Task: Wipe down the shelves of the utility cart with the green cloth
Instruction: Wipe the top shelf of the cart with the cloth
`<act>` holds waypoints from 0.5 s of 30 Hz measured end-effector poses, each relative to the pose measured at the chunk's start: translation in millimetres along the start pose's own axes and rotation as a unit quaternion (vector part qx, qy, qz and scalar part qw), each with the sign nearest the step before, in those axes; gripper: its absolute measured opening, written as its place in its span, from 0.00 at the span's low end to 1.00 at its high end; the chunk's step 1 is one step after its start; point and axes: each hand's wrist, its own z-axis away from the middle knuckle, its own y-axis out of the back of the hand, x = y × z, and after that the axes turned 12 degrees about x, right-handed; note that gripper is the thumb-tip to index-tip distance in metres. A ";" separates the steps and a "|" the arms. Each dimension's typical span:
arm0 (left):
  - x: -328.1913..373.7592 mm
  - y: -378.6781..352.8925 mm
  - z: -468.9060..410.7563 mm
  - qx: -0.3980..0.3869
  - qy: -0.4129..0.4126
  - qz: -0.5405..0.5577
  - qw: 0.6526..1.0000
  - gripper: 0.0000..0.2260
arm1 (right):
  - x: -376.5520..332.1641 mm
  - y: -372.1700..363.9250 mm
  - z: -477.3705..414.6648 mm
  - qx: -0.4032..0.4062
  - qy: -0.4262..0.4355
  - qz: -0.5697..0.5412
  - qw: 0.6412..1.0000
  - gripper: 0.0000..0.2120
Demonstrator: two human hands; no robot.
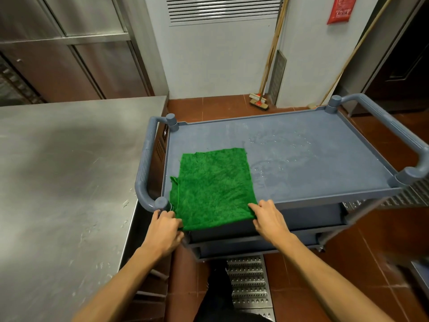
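Note:
The green cloth (213,187) lies spread flat on the near left part of the grey utility cart's top shelf (313,145). Its near edge hangs slightly over the shelf's front rim. My left hand (166,226) pinches the cloth's near left corner, beside the cart's corner post. My right hand (269,217) grips the near right corner. Water droplets and wet streaks show on the shelf to the right of the cloth. Two lower shelves (267,238) of the cart are partly visible below the top one.
A stainless steel table (65,170) stands directly left of the cart. Cart handles (146,163) curve at both ends. Brooms (260,101) lean on the white wall behind. A perforated metal floor drain (248,282) runs under the cart on red tiles.

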 end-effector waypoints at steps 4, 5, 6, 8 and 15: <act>3.5 6.3 9.0 -0.011 0.006 0.027 1.000 0.06 | 2.7 0.8 12.0 0.020 0.015 -0.022 0.999 0.18; 4.4 8.3 10.2 -0.010 0.009 0.039 0.999 0.06 | 4.2 1.5 13.7 0.030 0.021 -0.029 0.999 0.17; 5.5 10.6 11.9 -0.009 0.015 0.055 0.998 0.07 | 5.2 2.6 16.3 0.046 0.027 -0.034 0.998 0.15; 7.9 14.3 14.3 -0.016 0.025 0.079 0.996 0.08 | 8.5 3.6 20.8 0.084 0.041 -0.041 0.995 0.12; 13.5 26.2 16.7 -0.037 0.006 0.148 0.988 0.14 | 11.8 12.2 38.8 0.081 0.083 -0.072 0.991 0.09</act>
